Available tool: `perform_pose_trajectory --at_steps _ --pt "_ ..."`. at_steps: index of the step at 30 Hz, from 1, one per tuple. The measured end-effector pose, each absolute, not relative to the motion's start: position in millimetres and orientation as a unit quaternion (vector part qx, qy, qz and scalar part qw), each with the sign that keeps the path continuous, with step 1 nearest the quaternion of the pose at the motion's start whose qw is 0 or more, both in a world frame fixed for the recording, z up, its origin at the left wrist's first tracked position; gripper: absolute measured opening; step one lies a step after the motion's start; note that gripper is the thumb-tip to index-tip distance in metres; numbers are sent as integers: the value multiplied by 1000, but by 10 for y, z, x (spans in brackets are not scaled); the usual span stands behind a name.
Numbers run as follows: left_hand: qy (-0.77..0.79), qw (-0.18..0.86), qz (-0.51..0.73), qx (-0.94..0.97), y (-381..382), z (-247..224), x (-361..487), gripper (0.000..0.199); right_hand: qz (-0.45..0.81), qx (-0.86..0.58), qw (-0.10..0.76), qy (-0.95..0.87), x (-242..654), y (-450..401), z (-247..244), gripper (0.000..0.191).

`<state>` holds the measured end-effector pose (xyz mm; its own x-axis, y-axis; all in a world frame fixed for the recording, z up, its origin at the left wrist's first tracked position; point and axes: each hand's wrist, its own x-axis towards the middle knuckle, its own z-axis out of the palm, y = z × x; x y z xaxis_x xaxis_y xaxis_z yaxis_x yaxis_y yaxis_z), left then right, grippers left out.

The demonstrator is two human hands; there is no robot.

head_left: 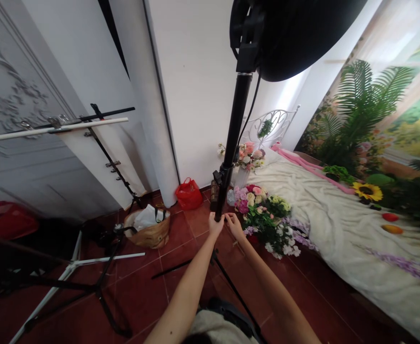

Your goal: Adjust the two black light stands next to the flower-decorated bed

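A black light stand (231, 138) rises upright in front of me, with a large black lamp head (296, 38) on top and a cable hanging beside its pole. My left hand (216, 224) is wrapped round the lower part of the pole. Just to its right, my right hand (234, 225) has its fingers pinched together close to the pole; whatever is between them is too small to make out. Below my hands the stand's thin black legs spread over the red tiled floor (181, 263).
A bed with a cream blanket (324, 191) fills the right side, with artificial flowers (263, 210) beside it. A red bag (189, 195) and a woven basket (152, 234) stand on the floor. More stands and a white tripod leg (110, 259) are at the left.
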<state>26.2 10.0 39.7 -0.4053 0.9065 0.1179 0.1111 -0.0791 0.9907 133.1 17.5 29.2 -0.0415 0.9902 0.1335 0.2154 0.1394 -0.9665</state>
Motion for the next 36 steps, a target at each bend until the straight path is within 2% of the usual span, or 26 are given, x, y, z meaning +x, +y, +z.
perform_pose_trajectory --at_steps 4,8,15,24,36 --pt "583 345 611 410 107 375 264 20 420 -562 455 -549 1291 305 282 41" --pt "577 346 620 403 110 367 265 20 437 -604 414 -522 1270 447 320 28" --pt "573 333 614 428 125 330 260 19 456 -618 354 -534 1296 559 437 13" --pt "575 348 601 433 90 387 254 20 339 -521 450 -641 1340 89 445 41" --pt "580 380 581 426 138 264 242 24 236 -572 377 -689 1324 116 226 52"
